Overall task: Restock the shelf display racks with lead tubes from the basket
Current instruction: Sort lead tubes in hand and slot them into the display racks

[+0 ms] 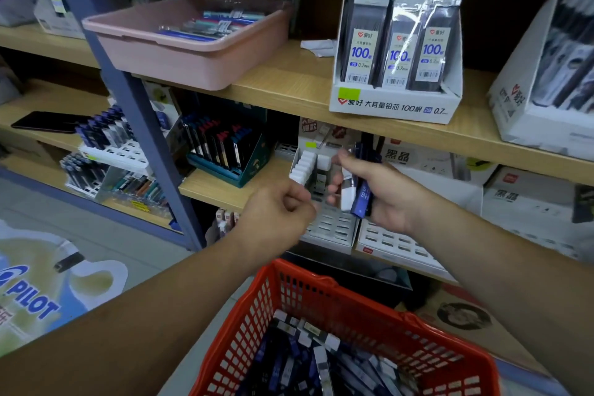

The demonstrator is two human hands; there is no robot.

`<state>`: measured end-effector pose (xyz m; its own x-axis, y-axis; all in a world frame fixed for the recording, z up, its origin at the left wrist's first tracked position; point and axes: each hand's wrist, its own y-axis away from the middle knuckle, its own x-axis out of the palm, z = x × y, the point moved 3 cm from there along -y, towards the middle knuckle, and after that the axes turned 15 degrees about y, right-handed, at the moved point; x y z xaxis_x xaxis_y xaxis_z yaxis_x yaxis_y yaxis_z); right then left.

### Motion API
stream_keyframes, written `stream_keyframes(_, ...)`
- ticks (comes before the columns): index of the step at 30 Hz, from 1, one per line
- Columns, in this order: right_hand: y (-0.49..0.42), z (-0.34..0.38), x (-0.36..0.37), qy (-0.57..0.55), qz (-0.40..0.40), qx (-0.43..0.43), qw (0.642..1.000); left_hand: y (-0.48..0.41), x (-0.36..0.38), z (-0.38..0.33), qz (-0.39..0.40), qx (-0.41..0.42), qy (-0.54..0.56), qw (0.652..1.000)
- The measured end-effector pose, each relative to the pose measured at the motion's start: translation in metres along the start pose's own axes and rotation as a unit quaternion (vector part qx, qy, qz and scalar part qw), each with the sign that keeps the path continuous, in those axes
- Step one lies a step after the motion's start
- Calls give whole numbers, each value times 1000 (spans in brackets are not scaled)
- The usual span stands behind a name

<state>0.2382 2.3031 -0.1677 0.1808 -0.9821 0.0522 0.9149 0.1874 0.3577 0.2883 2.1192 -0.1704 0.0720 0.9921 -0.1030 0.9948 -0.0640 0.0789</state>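
Wooden shelf (289,80) overhangs the work area and carries a pink tray (193,58) and a carton of lead packs (395,100). Red basket (321,289) sits below me with loose lead tubes (321,363) in it. White display rack (334,225) on the lower shelf is partly covered by my hands. My right hand (385,202) grips a bundle of tubes (355,196) above the rack. My left hand (276,215) is curled; contents cannot be determined.

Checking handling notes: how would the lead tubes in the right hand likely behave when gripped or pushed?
The lead tubes look like flat-sided hard cases: probably stiff, unlikely to roll. The right hand holds several at once, so likely light. Their glossy faces may slip.
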Motion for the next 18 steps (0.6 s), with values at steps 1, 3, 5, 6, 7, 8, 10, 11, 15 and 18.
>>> stream_keyframes(1, 4, -2, -1, -15, -1, 1, 1000, 7, 12, 0, 33, -33, 31, 998)
stream_keyframes(3, 11, -7, -1, -16, 0, 3, 1000, 15, 34, 2, 84, -93, 105, 987)
stream_keyframes(5, 19, -11, -1, -20, 12, 16, 1000, 16, 51, 4, 102, -117, 165, 974)
stream_keyframes(6, 22, -11, 0, -23, 20, 22, 999, 13, 55, 5, 97, -120, 183, 971)
stream_keyframes(7, 23, -12, -1, -27, 24, 24, 999, 10, 58, 6, 88, -121, 195, 969)
stream_keyframes(8, 24, -12, -2, -34, 25, 22, 999, 7, 61, 7, 81, -121, 202, 968)
stream_keyframes(10, 23, -11, -8, -53, 9, 8, 999, 0, 61, 8, 71, -118, 204, 969)
stream_keyframes(11, 21, -11, -12, -53, -13, -4, 998, -4, 59, 7, 59, -112, 192, 973)
stream_keyframes(15, 17, -10, -35, 58, -136, -30, 989, -20, 32, -1, 22, -19, 60, 998)
stream_keyframes(18, 15, -12, -43, 102, -159, -38, 981, -29, 12, -11, 7, 46, -21, 999)
